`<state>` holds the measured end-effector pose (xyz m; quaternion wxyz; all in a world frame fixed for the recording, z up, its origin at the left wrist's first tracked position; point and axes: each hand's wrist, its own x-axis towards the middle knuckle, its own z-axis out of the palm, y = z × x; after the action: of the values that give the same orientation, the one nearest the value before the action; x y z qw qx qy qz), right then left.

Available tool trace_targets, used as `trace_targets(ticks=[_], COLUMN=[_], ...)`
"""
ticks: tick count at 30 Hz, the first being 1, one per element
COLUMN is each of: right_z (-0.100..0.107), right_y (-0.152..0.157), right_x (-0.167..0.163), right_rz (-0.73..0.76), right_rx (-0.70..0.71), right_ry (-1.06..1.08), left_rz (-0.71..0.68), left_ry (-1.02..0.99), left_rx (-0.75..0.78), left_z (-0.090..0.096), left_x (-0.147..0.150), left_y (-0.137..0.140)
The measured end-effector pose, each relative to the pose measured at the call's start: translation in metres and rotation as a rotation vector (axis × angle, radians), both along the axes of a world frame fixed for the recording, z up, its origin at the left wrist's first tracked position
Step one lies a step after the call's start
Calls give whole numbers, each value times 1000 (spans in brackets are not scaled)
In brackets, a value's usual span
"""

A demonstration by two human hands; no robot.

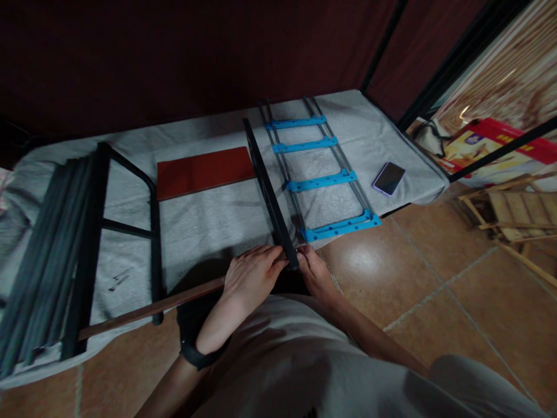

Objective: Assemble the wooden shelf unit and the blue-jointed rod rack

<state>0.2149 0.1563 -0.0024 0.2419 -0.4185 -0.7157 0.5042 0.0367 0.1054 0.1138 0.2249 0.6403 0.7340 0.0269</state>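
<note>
A long black metal bar (266,180) lies lengthwise on the grey mattress (209,220), its near end at the bed's front edge. My left hand (250,276) grips that near end from the left, fingers closed around it. On the other side of the same end, my right hand (314,273) pinches the bar. A thin brown wooden strip (152,307) runs along the front edge toward my left hand. Right of the bar lies a ladder-like frame (319,168) of grey rods with blue plastic crosspieces.
A red-brown board (204,171) lies flat at the middle. A black metal frame (130,226) and a stack of dark bars (47,249) rest at the left, with small screws (119,278) nearby. A phone (389,177) sits far right. Tiled floor and wooden pieces (513,215) are on the right.
</note>
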Motion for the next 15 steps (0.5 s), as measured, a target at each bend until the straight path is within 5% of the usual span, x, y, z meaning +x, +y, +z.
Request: trace_targets(ticks=[6,15], right_z=[39,45], right_y=[25,45], right_x=[0,-4], right_rz=[188,388], right_rx=[178,258], right_ry=[97,60], left_rz=[2,-33], left_ry=[-34,-77], left_rx=[-17,30], left_z=[3,-1], left_x=[0,-2], left_y=[-1,-3])
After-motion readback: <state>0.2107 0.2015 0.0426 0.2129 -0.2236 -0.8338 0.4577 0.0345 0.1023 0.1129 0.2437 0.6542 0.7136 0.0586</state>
